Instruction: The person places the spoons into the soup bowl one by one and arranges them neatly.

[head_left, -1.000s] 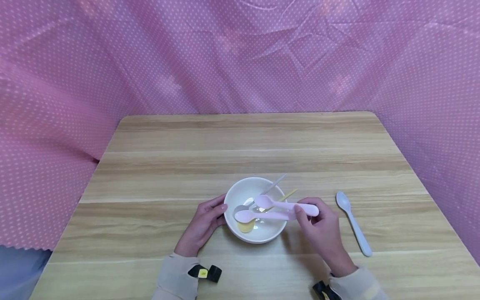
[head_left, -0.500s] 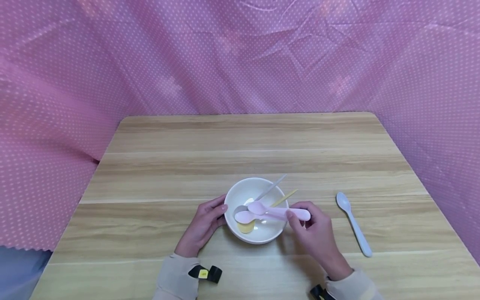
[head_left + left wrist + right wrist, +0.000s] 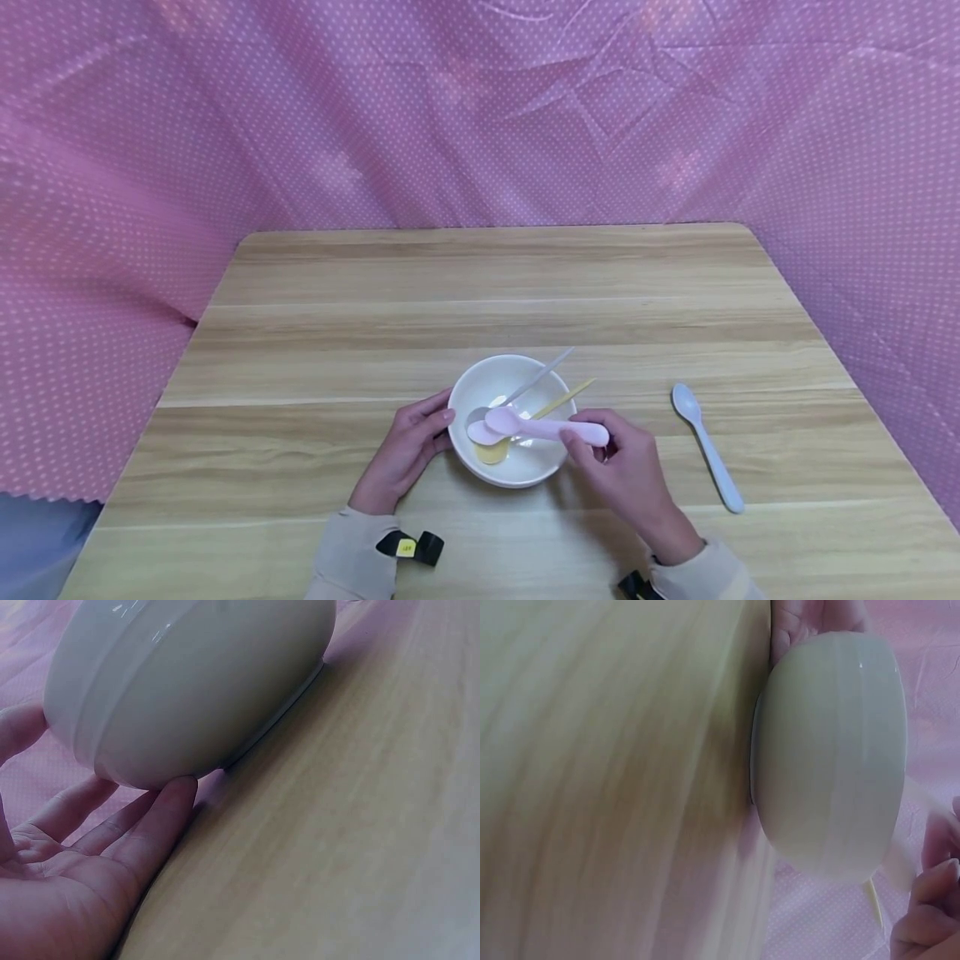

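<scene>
A white bowl (image 3: pixel 540 472) stands on the wooden table near its front. My left hand (image 3: pixel 408 446) holds the bowl's left side, thumb at the rim and fingers along the outer wall, as the left wrist view also shows. Above the bowl's right part, my right hand (image 3: pixel 626 471) pinches a pink spoon (image 3: pixel 551 429) by its handle, the scoop end over the bowl. Beneath it, a second pink spoon (image 3: pixel 483 432) is mostly hidden. A pale grey spoon (image 3: pixel 536 379) and a yellow spoon (image 3: pixel 492 453) lean inside the bowl, their handles past the rim.
A light blue spoon (image 3: pixel 707 450) lies on the wooden table (image 3: pixel 337 333) to the right of my right hand. Pink dotted cloth (image 3: pixel 480 117) hangs behind the table and along both sides.
My right hand has moved left and slightly down, bringing the held pink spoon further over the bowl and across the other pink spoon. My left hand and the bowl have stayed put.
</scene>
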